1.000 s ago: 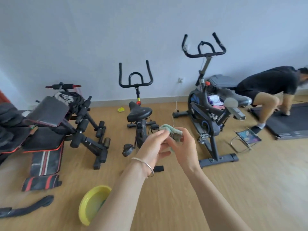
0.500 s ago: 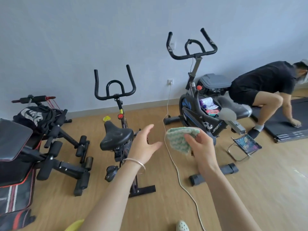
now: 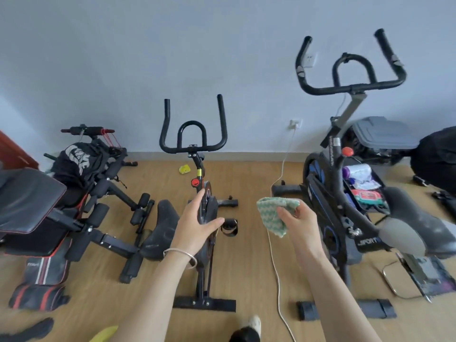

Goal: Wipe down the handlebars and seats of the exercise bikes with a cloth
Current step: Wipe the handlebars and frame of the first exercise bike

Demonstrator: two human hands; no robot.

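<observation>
The large bike (image 3: 328, 193) is standing to the right of the small bike (image 3: 204, 243). Both are resting on the floor (image 3: 246, 267) and facing the wall. All positions below are taken from the small bike.

The small bike's handlebars (image 3: 192, 147) are rising at its far end, toward the wall. The crossbar is running left to right and the two horns are pointing up. The small bike's seat (image 3: 162, 223) is lying at its near left side, with the long axis running from the person toward the wall. The large bike's handlebars (image 3: 352, 88) are sitting higher and well to the right. The large bike's seat (image 3: 419, 228) is lying further right again.

The left hand (image 3: 197, 225) is hovering in front of the small bike's frame, fingers spread and loose, gripping nothing. Contact with the frame cannot be confirmed. The right hand (image 3: 298, 223) is hanging just right of the small bike, over the gap between the two bikes. Its thumb and fingers are pinching the cloth (image 3: 271, 213), which is drooping below them. A white cord (image 3: 274, 243) is running through that gap.

Judgement: wiping is not yet starting, since the cloth is touching no bike surface. The small bike's seat is the nearest target, but it is lying beside the empty hand. The cloth hand would be crossing leftward over the frame, then stroking along the seat's long axis. The small bike's handlebars call for a longer forward reach.
</observation>
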